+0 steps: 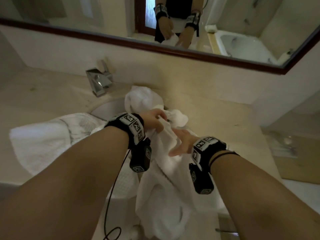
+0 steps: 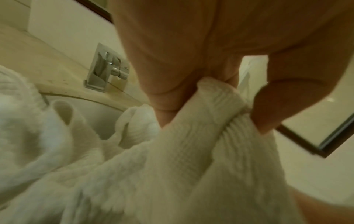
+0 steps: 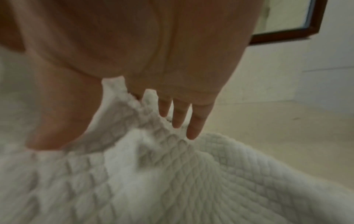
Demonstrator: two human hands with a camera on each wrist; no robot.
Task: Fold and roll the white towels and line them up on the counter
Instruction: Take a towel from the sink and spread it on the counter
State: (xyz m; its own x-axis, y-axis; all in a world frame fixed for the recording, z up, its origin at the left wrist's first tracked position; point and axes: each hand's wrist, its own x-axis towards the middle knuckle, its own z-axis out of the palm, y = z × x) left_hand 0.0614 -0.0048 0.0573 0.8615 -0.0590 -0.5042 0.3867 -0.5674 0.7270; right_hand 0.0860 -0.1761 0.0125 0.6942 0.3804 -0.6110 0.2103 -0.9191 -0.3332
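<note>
A white waffle-weave towel (image 1: 166, 163) is held bunched between two hands above the beige stone table (image 1: 216, 108) of a bathroom, its long axis running from the far gathered end down toward the body, where the loose tail hangs past the table's front edge. The far end is pinched by the left hand (image 1: 156, 121): in the left wrist view a thick folded ridge of cloth is seen clamped between the thumb and curled fingers (image 2: 268, 109). The right hand (image 1: 181, 142) is laid just nearer along the same ridge, palm toward the cloth, its fingers (image 3: 193, 127) straight and slightly spread against the gathered fabric, apparently without a closed grip. The left hand is thus the farther one up the towel and the right the nearer; any flattening or folding would seem to call for the hands to be drawn apart along that axis.

A second white towel (image 1: 143, 99) is heaped behind the hands beside the sink basin (image 1: 107, 108), and a third (image 1: 43, 135) is draped over the table's left side. None is yet seen rolled or lined up, so the task is judged to be at an early stage.

A chrome faucet (image 1: 99, 80) is mounted behind the basin. A dark-framed mirror (image 1: 190, 52) spans the wall, with both wrists and a bathtub reflected in it.
</note>
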